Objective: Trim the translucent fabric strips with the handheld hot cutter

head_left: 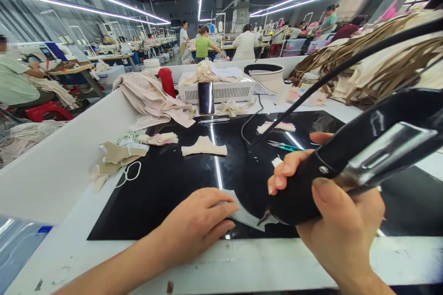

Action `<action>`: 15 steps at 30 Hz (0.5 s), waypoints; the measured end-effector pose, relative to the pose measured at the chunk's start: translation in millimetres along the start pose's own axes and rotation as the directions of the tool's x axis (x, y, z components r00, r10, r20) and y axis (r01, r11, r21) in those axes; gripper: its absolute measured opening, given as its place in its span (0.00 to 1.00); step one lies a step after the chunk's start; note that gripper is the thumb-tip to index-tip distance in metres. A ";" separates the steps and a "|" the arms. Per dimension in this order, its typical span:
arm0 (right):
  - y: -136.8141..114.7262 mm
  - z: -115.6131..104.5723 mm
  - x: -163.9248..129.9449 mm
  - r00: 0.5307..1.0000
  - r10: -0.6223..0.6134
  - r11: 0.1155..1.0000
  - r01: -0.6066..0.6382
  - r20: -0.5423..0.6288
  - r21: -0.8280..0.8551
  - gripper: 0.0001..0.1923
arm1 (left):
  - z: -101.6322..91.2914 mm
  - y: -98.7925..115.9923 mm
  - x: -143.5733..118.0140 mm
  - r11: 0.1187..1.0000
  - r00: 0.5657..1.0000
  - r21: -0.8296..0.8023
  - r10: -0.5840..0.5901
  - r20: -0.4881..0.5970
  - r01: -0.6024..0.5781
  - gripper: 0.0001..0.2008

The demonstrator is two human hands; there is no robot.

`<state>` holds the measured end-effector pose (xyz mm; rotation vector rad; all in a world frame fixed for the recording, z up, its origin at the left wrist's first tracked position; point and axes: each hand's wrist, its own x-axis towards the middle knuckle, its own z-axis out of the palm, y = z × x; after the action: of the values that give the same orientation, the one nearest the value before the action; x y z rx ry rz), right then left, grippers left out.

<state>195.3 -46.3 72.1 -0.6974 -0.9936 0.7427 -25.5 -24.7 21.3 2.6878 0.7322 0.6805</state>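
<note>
In head view, gripping a black-and-silver corded tool (374, 152) in the right hand (346, 226), resting the loosely open left hand (200, 219) over a thin translucent-white strip (247, 212) on the glossy black mat (166, 179), best pressed flat well clear of the tool's tip, with a clear round jar (309, 81) beyond the mat, contents indistinct.

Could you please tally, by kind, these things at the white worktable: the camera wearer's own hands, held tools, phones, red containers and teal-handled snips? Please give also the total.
Left hand and right hand: 2
Black hand-held tool: 1
Phone: 1
Red container: 1
Teal-handled snips: 1
Total: 6
</note>
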 end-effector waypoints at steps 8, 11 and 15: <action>19.4 36.1 -5.0 0.995 0.066 0.995 -0.072 0.079 0.072 0.24 | -29.3 -19.8 -41.1 0.966 0.965 0.034 -0.257 0.060 0.255 0.18; 27.2 49.3 -6.1 0.992 0.065 0.993 -0.075 0.105 0.093 0.23 | -22.0 -19.5 -43.5 0.960 0.959 0.000 -0.280 0.033 0.280 0.15; 32.2 60.1 -5.9 0.989 0.054 0.992 -0.068 0.135 0.107 0.23 | -13.2 -19.0 -39.5 0.953 0.955 -0.059 -0.297 -0.015 0.296 0.07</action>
<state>131.3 -22.4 66.5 -0.5896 -1.0455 0.9001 -70.0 -28.1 11.0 2.4496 1.0785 0.6448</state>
